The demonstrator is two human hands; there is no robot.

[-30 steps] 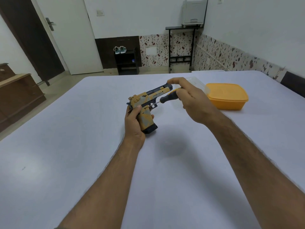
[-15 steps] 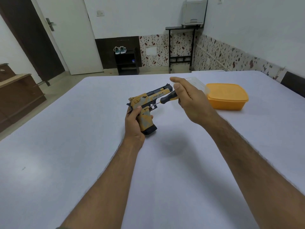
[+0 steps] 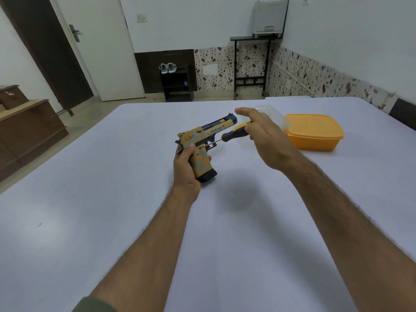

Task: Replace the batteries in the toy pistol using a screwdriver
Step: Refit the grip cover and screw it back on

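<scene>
Left hand (image 3: 185, 170) grips the handle of the tan-and-black plastic toy pistol (image 3: 206, 140), held above the white-covered table (image 3: 90, 176), muzzle pointing away and to the right. Right hand (image 3: 264, 136) holds the black-and-yellow-handled screwdriver (image 3: 234, 132); its thin shaft runs down-left to a point on the frame by the trigger guard.

Change over the last second: the right index finger, earlier curled over the handle, now sticks out straight, with the handle pinched lower between thumb and remaining fingers. Pistol and tip placement look unchanged. Probably a regrip between turns, so the screw is likely mid-loosening; whether it has backed out is too small to tell.

Orange lidded plastic container (image 3: 315, 134) sits well right, clear lid (image 3: 273, 112) beside it.
</scene>
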